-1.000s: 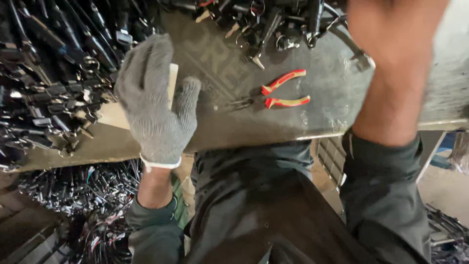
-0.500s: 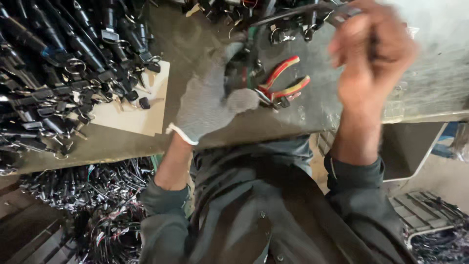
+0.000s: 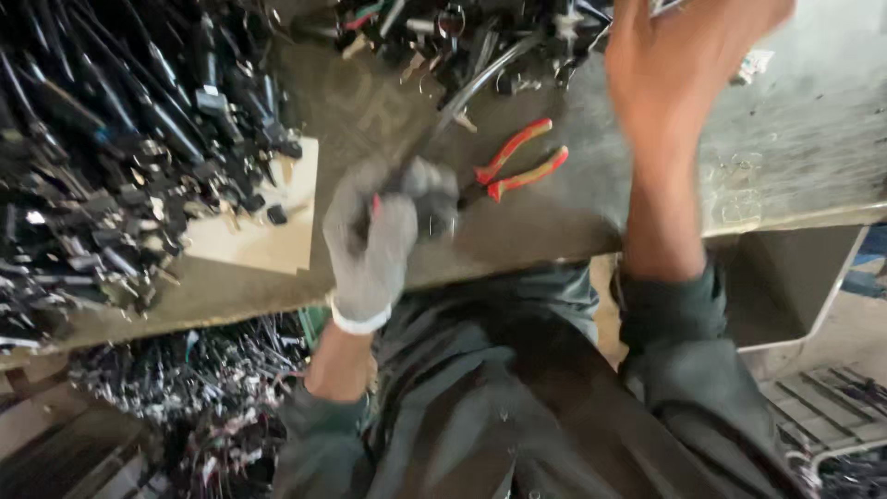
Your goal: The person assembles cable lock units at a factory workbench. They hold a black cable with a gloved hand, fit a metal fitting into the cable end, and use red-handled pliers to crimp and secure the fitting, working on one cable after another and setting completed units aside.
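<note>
My left hand (image 3: 374, 242), in a grey knit glove, is closed around a dark cable end (image 3: 427, 199) on the metal worktable (image 3: 795, 157). A dark cable (image 3: 485, 79) runs from that fist up toward the pile at the back. Pliers with red and yellow handles (image 3: 517, 166) lie on the table just right of the fist, jaws toward it. My bare right hand (image 3: 688, 69) is raised over the table's far right and blurred. Whether it holds anything is unclear.
A large heap of black cables and connectors (image 3: 111, 157) covers the table's left side and back. A pale cardboard sheet (image 3: 268, 236) lies at its edge. More cables (image 3: 185, 388) lie on the floor at the left, below the table.
My gloved left hand went from resting flat at the left to the pliers, then closed into a fist beside them. My right hand lifted higher and farther back.
</note>
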A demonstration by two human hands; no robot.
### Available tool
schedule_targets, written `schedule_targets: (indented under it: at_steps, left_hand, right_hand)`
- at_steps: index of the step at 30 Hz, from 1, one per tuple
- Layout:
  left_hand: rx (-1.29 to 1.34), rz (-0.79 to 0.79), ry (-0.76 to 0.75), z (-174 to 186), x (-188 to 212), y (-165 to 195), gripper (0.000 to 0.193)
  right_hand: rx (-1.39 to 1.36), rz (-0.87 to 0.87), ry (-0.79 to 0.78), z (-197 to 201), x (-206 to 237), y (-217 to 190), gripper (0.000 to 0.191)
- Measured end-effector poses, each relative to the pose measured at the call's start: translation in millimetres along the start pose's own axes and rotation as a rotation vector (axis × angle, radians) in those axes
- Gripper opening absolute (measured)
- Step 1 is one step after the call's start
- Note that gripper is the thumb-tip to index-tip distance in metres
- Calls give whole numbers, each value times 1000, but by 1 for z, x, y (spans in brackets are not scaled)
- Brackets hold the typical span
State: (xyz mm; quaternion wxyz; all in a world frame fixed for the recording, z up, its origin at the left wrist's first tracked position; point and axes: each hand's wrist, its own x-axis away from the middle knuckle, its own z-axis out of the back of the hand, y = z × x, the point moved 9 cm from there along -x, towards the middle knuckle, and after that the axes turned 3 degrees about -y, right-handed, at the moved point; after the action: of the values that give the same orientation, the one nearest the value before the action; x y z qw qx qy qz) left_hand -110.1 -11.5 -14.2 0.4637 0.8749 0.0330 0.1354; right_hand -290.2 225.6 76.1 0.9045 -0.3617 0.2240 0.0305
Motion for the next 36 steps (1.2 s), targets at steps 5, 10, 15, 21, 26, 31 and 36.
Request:
schedule_targets:
  at_steps: [5, 10, 15, 21, 26, 31, 36]
  left_hand:
    - [-561, 116, -393, -48, 31, -9, 37]
    - [-939, -275, -462, -57, 43, -13, 53]
    - [-1282, -263, -421, -38, 28, -36, 49]
    - [-282, -130, -303, -8, 24, 1, 34]
    - [286, -258, -96, -3, 26, 25, 36]
    - [-17, -332, -62, -30, 25, 36, 41]
    - [-106, -260, -321, -68, 39, 9, 32]
  right_hand:
    - [-783, -45, -969, -35, 141, -37, 25]
    - [-1611, -573, -799, -35, 176, -31, 39]
    - [-1242, -61, -792, -2, 170, -77, 35]
    - [-776, 509, -929, 30, 162, -114, 24]
    - [-238, 509, -857, -5, 162, -123, 26]
    - [-281, 466, -839, -13, 158, -100, 27]
    - [-752, 327, -860, 25, 120, -113, 56]
